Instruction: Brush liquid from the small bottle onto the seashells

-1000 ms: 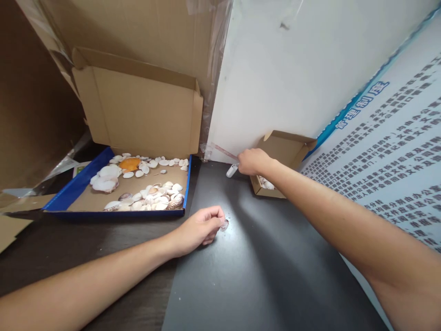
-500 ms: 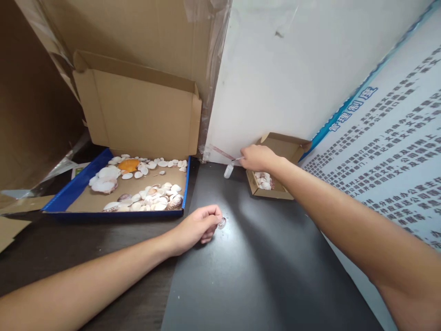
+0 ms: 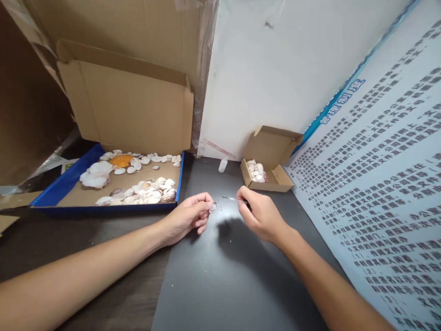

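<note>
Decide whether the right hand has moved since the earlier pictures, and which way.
Yes. Judged against the small cardboard box, the right hand has drawn back toward the camera; earlier it partly covered the box.

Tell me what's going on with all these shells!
A person's left hand has a small speckled shell in its grip. The right hand holds a thin tool that points toward the shell without touching it. A small bottle sits farther back, between a blue-sided box on the left and a smaller cardboard box on the right, both open with shells inside.
</note>
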`<state>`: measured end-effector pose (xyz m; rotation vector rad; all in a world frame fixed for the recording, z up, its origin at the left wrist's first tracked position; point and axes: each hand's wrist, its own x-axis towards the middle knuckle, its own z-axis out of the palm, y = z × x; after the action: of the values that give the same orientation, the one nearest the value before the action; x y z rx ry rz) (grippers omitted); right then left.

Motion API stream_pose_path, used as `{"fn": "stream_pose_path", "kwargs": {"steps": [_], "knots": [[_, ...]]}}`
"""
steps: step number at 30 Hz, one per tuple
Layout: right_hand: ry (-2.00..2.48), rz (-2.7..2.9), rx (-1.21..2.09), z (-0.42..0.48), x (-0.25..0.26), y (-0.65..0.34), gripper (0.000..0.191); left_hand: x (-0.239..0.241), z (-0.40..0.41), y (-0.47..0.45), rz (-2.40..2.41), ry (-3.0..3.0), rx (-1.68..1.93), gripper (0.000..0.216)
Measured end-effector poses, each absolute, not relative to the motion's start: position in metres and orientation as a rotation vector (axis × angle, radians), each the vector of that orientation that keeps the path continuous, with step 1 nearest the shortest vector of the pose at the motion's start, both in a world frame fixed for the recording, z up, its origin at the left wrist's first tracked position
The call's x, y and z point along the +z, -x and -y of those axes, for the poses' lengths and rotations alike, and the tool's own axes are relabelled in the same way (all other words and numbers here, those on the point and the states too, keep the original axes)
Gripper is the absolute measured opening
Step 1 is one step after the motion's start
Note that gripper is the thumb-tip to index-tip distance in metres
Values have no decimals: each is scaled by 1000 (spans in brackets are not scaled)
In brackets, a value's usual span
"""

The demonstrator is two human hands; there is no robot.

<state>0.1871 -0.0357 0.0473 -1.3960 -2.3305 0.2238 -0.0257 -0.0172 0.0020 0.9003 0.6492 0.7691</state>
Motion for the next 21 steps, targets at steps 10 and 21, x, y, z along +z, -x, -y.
{"fn": "stream_pose_path", "kwargs": {"steps": [10, 21], "knots": [[1253, 2281, 376, 45, 17, -184, 10, 4, 19, 24, -660, -946, 811, 20], [1274, 2234, 557, 49, 9, -184, 12, 4, 18, 24, -674, -966, 762, 19]]}}
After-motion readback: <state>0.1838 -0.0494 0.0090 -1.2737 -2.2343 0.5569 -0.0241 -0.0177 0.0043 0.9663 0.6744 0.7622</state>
